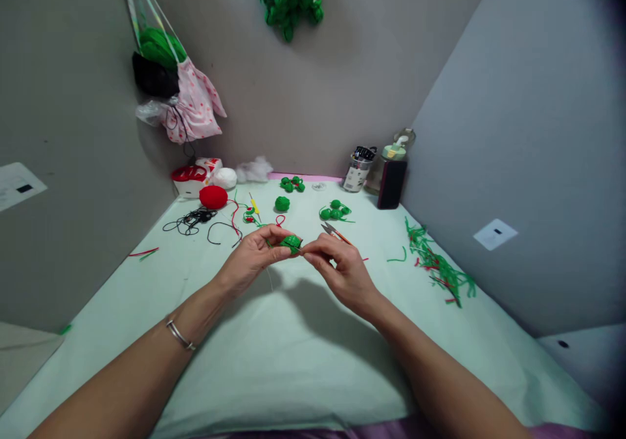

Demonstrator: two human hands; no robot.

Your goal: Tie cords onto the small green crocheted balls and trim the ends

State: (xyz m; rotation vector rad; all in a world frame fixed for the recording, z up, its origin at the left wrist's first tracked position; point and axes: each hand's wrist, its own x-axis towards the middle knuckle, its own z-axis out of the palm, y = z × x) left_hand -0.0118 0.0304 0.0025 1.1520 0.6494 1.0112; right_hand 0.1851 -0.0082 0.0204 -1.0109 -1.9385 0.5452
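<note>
My left hand (257, 253) pinches a small green crocheted piece (291, 244) between thumb and fingers, above the middle of the table. My right hand (340, 269) is closed in a pinch at the right edge of that piece. Whatever its fingertips hold is too small to make out. A thin pale thread (270, 279) hangs below my left hand. Just behind my right hand lie scissors (334, 231), partly hidden by it. A small red yarn loop (280, 220) is on the table beyond the green piece.
Beyond my hands are a green yarn ball (282, 203), green crocheted pieces (335, 211), a red yarn ball (213, 197), black cord (193, 220) and a yellow-handled crochet hook (254, 205). Yarn scraps (437, 263) lie right. A pen cup (357, 173) and phone (392, 184) stand at the back.
</note>
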